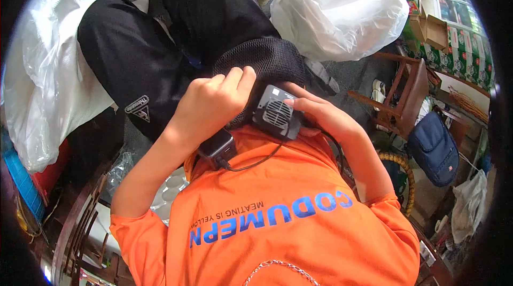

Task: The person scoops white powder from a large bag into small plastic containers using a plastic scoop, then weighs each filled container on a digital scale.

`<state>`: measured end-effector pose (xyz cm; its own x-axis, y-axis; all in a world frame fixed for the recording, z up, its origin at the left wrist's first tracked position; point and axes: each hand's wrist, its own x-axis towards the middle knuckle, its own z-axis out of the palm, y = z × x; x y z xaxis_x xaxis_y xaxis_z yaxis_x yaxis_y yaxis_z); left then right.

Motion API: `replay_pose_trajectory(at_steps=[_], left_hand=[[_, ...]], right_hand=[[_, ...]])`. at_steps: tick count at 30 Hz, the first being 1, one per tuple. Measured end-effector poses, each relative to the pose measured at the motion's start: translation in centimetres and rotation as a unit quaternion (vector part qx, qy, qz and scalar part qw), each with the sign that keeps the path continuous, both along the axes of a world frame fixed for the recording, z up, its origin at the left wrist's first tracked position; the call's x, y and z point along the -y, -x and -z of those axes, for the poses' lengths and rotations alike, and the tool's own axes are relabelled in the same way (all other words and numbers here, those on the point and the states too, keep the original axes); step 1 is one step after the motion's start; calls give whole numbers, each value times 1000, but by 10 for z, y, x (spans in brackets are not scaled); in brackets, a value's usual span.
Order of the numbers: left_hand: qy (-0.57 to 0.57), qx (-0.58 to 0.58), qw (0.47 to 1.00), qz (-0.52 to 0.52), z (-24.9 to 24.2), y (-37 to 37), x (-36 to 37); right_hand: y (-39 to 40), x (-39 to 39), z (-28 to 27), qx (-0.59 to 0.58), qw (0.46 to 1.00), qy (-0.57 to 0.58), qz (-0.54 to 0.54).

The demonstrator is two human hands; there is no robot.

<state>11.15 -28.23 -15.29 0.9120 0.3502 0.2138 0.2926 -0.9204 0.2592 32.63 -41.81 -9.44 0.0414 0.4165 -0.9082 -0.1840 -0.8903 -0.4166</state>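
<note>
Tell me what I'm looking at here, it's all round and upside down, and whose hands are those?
A small camera sits on a person's head and looks down, so you see their own body from above. The round, bent edges come from its wide lens. The orange shirt is theirs, and the writing looks flipped because you read it from the top. The left hand grips a black mesh cap. The right hand rests its fingers on a small black fan unit beside the cap. A black cable runs to a black box below. Around them lie white plastic bags and a wooden chair.
</note>
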Motion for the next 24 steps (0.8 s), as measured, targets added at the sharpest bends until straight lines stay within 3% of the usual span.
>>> replay_pose_trajectory(at_steps=[3, 6, 10, 15, 17, 22, 24], left_hand=[[-17, 8, 1000, -7, -1, 3, 2], [-21, 8, 999, -25, -1, 7, 4], [-57, -48, 997, -25, -15, 1, 9], [-46, -39, 998, -23, -5, -5, 13], [-21, -2, 999, -44, -3, 3, 11], [5, 39, 999, -24, -9, 11, 11], [55, 59, 996, -23, -9, 14, 11]], right_hand=[[11, 3, 12, -45, 994, -63, 76], [22, 5, 11, -29, 993, -38, 112], [23, 6, 9, 100, 985, -61, 125], [22, 18, 22, 72, 976, -77, 192], [25, 21, 26, 8, 970, -119, 209], [35, 11, 18, -19, 968, -177, 177], [39, 7, 21, 2, 961, -157, 229]])
